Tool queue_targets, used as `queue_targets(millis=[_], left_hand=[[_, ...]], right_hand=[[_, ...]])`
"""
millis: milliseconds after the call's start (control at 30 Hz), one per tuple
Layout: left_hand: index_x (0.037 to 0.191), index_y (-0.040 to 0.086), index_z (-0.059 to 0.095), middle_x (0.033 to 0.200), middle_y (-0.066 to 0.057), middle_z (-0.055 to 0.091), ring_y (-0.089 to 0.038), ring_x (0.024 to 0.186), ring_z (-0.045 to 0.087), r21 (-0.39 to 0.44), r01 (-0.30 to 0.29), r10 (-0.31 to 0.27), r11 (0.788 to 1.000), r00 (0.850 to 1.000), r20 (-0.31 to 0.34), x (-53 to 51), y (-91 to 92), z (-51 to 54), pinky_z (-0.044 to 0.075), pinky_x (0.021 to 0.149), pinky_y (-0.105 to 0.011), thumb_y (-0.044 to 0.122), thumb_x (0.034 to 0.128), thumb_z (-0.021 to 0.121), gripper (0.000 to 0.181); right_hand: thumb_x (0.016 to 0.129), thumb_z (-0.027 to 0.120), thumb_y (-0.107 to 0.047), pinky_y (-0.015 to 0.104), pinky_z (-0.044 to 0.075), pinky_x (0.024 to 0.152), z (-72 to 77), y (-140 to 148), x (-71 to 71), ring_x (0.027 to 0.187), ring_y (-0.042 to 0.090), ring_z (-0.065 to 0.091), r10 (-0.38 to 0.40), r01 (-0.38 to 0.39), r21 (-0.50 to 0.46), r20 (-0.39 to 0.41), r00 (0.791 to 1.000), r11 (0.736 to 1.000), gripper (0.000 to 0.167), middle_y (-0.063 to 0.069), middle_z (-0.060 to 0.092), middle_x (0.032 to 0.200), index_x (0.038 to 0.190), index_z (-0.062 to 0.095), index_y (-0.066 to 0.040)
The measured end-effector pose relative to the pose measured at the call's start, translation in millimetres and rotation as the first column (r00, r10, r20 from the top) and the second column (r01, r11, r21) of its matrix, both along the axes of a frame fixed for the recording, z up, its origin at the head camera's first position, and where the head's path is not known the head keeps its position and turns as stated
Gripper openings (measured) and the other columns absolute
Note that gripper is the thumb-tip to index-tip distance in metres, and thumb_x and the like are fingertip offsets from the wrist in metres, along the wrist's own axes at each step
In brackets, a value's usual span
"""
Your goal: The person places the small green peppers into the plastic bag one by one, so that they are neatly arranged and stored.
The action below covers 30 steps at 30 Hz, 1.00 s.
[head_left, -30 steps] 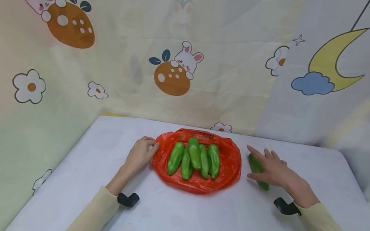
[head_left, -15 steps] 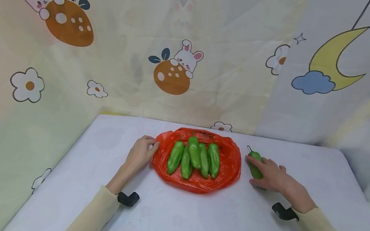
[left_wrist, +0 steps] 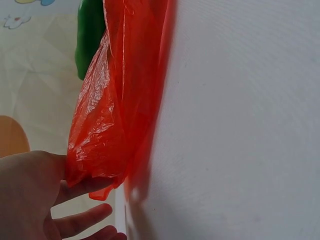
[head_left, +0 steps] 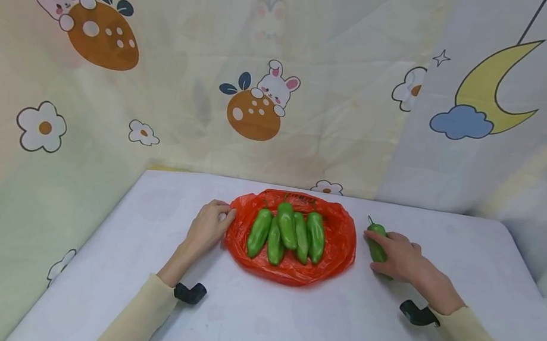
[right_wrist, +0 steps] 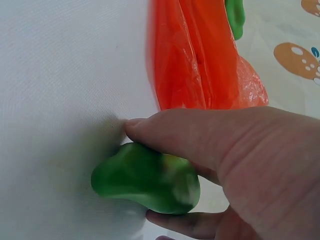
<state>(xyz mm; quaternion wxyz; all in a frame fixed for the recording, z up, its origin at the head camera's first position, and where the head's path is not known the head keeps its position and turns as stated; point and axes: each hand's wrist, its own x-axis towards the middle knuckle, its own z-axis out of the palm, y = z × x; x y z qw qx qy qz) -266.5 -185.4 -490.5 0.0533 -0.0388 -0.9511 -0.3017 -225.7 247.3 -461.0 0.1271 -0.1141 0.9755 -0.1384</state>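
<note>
In the head view, a crumpled red plastic bag (head_left: 288,274) lies spread on the table, with several green peppers (head_left: 288,225) lying on it. My left hand (head_left: 206,225) pinches the left edge of the bag between thumb and index finger; the other fingers show apart in the left wrist view. To the right of the bag, my right hand (head_left: 402,258) grips a single green pepper (right_wrist: 145,177), thumb on one side and fingers on the other. Its stem points away from me, and the hand covers its near end. It appears to rest on the table.
The white tabletop (head_left: 278,334) extends in front of the bag and to both sides. A patterned curtain (head_left: 321,82) with rabbits, flowers and a moon hangs behind the table. Black camera mounts sit at both wrists.
My right hand has gone from hovering spread over the lone pepper to gripping it. The pepper has turned slightly more upright in view. My left hand has stayed at the bag's edge.
</note>
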Motion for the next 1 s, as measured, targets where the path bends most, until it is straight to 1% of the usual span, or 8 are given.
queue_targets(millis=[133, 367, 567, 667, 800, 900, 1000], left_hand=[[0.106, 0.007, 0.077, 0.127, -0.015, 0.064, -0.032, 0.123, 0.058, -0.003, -0.004, 0.004, 1.000, 1.000, 0.001, -0.8, 0.0, -0.9, 0.047, 0.108, -0.051, 0.035, 0.1012, 0.055, 0.036], [0.105, 0.007, 0.077, 0.125, -0.015, 0.065, -0.032, 0.123, 0.059, -0.009, 0.002, -0.002, 1.000, 1.000, -0.004, -1.0, 1.1, -0.4, 0.048, 0.107, -0.050, 0.034, 0.1008, 0.055, 0.035], [0.103, 0.007, 0.077, 0.125, -0.015, 0.065, -0.032, 0.122, 0.059, -0.012, 0.000, 0.000, 1.000, 1.000, -0.006, -0.9, 1.3, -0.3, 0.049, 0.106, -0.049, 0.033, 0.1010, 0.055, 0.034], [0.105, 0.007, 0.077, 0.125, -0.015, 0.065, -0.032, 0.122, 0.059, -0.011, -0.002, 0.002, 1.000, 1.000, -0.005, -0.9, 1.2, -0.9, 0.049, 0.105, -0.049, 0.033, 0.1011, 0.055, 0.035], [0.106, 0.007, 0.077, 0.124, -0.015, 0.065, -0.032, 0.121, 0.059, -0.009, -0.005, 0.005, 1.000, 1.000, -0.007, -0.8, 0.6, -0.8, 0.050, 0.104, -0.050, 0.034, 0.1012, 0.055, 0.035], [0.105, 0.007, 0.077, 0.124, -0.015, 0.065, -0.032, 0.121, 0.060, -0.005, -0.002, 0.002, 1.000, 1.000, -0.009, -0.8, 0.3, -0.1, 0.049, 0.105, -0.050, 0.033, 0.1012, 0.055, 0.035], [0.107, 0.006, 0.077, 0.124, -0.016, 0.065, -0.033, 0.121, 0.059, -0.001, 0.000, 0.000, 1.000, 1.000, -0.010, -1.0, 0.0, 0.7, 0.049, 0.105, -0.050, 0.033, 0.1012, 0.055, 0.035]], right_hand=[[0.083, 0.080, -0.026, 0.067, 0.046, 0.090, 0.0, 0, 0.5, 0.118, 0.046, 0.047, -0.015, 0.015, -0.004, 0.002, 1.000, 1.000, 0.077, 0.032, 0.049, 0.134, 0.150, 0.044, -0.013], [0.084, 0.078, -0.025, 0.065, 0.049, 0.086, 2.2, 2, 2.0, 0.113, 0.046, 0.049, -0.016, 0.016, -0.015, 0.013, 1.000, 1.000, 0.076, 0.035, 0.049, 0.132, 0.150, 0.043, -0.011], [0.085, 0.077, -0.026, 0.064, 0.052, 0.082, 4.8, 5, 3.4, 0.109, 0.045, 0.051, -0.026, 0.028, -0.043, 0.037, 0.999, 0.999, 0.076, 0.037, 0.048, 0.130, 0.150, 0.041, -0.008], [0.086, 0.077, -0.026, 0.063, 0.053, 0.082, 7.8, 6, 4.4, 0.110, 0.045, 0.050, -0.037, 0.039, -0.058, 0.039, 0.999, 0.998, 0.077, 0.037, 0.046, 0.132, 0.151, 0.040, -0.009], [0.086, 0.076, -0.024, 0.061, 0.055, 0.080, 17.3, 5, 5.7, 0.112, 0.046, 0.050, -0.032, 0.031, -0.086, -0.004, 0.999, 0.996, 0.077, 0.037, 0.045, 0.134, 0.152, 0.039, -0.010], [0.086, 0.075, -0.022, 0.056, 0.057, 0.076, 26.2, 2, 7.3, 0.110, 0.045, 0.051, -0.010, 0.004, -0.121, -0.049, 0.999, 0.993, 0.075, 0.036, 0.047, 0.133, 0.151, 0.040, -0.011], [0.087, 0.075, -0.023, 0.051, 0.059, 0.073, 34.3, -3, 9.5, 0.110, 0.044, 0.052, 0.004, -0.014, -0.150, -0.069, 0.998, 0.989, 0.073, 0.035, 0.046, 0.134, 0.151, 0.041, -0.012]])
